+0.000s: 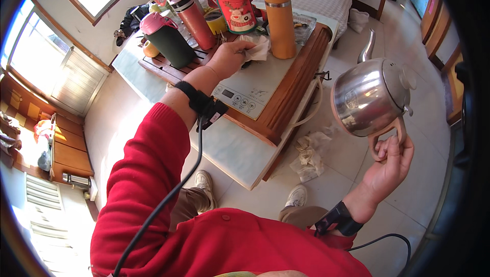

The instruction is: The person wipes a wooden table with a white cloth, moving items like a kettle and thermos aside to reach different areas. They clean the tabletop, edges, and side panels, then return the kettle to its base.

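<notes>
In my right hand (pixel 394 158) is the handle of a shiny steel kettle (pixel 363 97), held up over the floor to the right of the table. Its curved spout points away from me. My left hand (pixel 229 57) reaches over the tea tray and pinches a crumpled white tissue (pixel 258 48). Under that hand lies the pale glass panel of an electric stove (pixel 249 93) with touch buttons, set into the wooden tea tray (pixel 281 118). Just right of the tissue stands an orange-tan water dispenser (pixel 282 28) with a long arm. Part of the panel is hidden by my hand and the tissue.
Left of my hand stand a dark green bottle with a pink lid (pixel 168 41), a red thermos (pixel 195 22) and a reindeer-patterned bottle (pixel 236 13). Behind the dispenser is a glass ashtray (pixel 304 28). Crumpled plastic (pixel 309 154) lies on the floor beside the table (pixel 233 154). A cable hangs from my left wrist.
</notes>
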`<state>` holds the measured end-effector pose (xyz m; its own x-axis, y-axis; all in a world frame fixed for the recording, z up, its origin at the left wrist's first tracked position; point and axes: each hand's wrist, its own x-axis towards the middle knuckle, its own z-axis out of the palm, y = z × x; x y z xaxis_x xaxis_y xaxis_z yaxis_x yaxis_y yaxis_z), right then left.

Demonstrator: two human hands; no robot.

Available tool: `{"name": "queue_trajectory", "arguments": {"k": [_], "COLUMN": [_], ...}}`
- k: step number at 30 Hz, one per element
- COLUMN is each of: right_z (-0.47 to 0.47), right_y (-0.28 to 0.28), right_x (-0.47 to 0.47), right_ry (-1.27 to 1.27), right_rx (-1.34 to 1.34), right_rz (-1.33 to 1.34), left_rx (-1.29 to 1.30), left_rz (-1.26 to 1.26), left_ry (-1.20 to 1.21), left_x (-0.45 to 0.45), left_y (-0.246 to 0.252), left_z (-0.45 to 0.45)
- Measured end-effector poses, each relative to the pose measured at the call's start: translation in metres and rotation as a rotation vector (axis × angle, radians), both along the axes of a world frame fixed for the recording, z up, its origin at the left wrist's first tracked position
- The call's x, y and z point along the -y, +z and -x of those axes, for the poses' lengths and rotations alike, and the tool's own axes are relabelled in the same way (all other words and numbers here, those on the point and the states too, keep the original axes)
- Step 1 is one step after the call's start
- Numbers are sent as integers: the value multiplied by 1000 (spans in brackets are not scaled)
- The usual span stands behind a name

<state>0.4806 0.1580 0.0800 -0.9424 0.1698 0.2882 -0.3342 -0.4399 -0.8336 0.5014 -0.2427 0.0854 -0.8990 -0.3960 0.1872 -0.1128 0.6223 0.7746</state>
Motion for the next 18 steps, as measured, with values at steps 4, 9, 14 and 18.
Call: {"name": "queue_trajectory", "arguments": {"k": [4, 9, 14, 18], "right_z": [3, 6, 4, 3], "right_y": [-3, -8, -8, -7], "right_x": [0, 4, 9, 11], "right_ry": [-4, 22, 27, 47], "right_rx": [24, 32, 40, 51], "right_rz": [-19, -45, -52, -78], "left_rx": [-107, -25, -65, 82], "left_rz": [-90, 266, 175, 396], "left_ry": [-74, 66, -65, -288], "left_x": [42, 71, 69, 63], "left_y": [-18, -29, -24, -17], "left_z": [11, 12, 26, 26]}}
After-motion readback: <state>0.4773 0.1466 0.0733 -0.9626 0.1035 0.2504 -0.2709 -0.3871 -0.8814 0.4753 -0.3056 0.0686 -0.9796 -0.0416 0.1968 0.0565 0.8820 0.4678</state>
